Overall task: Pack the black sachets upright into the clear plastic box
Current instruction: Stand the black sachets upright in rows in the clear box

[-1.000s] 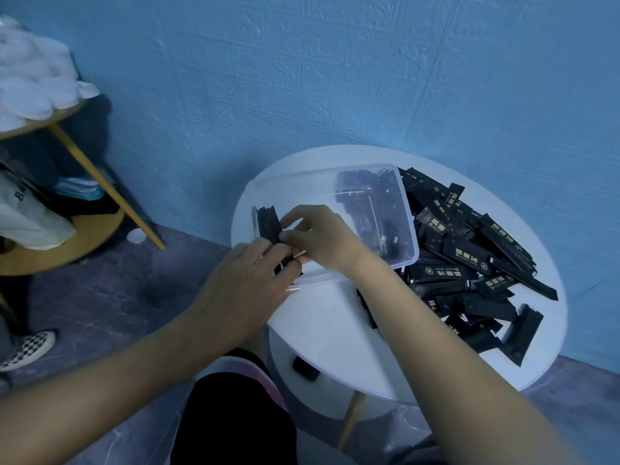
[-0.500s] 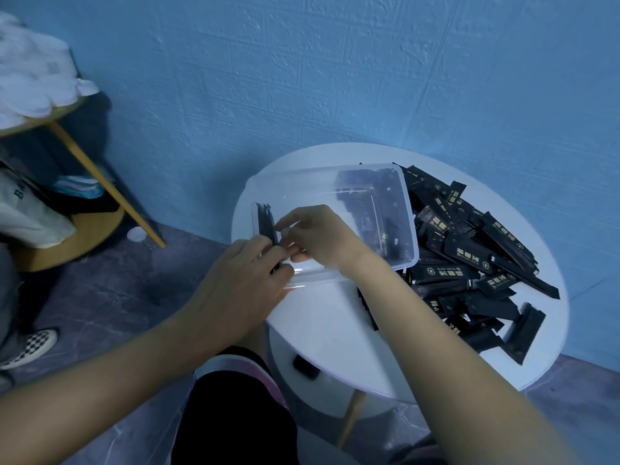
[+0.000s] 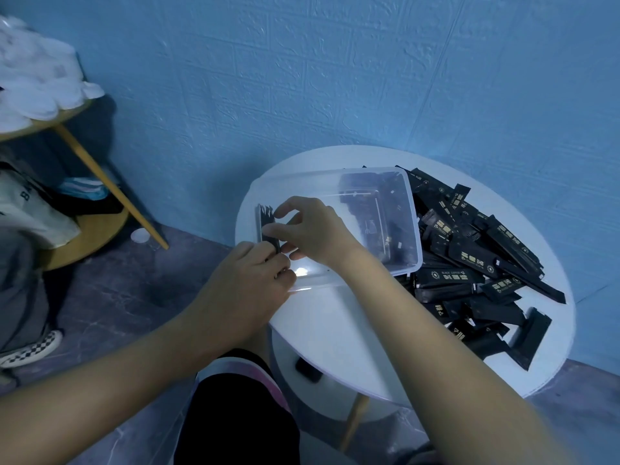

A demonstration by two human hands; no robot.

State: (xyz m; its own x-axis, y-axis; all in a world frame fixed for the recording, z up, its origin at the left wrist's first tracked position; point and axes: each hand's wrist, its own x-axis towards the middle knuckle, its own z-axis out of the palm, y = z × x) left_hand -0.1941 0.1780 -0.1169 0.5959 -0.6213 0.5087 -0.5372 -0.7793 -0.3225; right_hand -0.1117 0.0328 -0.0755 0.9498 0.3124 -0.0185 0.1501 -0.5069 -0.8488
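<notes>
Right hand point(image 3: 313, 231): thumb and forefinger pinch the small bunch of black foil sachets point(image 3: 266, 218), which stands upright against the left end wall inside the clear rectangular plastic box point(image 3: 412, 209). Left hand point(image 3: 250, 280): fingers curled, gripping the bunch's near edge. Box sits on round white table point(image 3: 318, 327). Loose heap of black sachets point(image 3: 469, 263) lies against the box's right side.
</notes>
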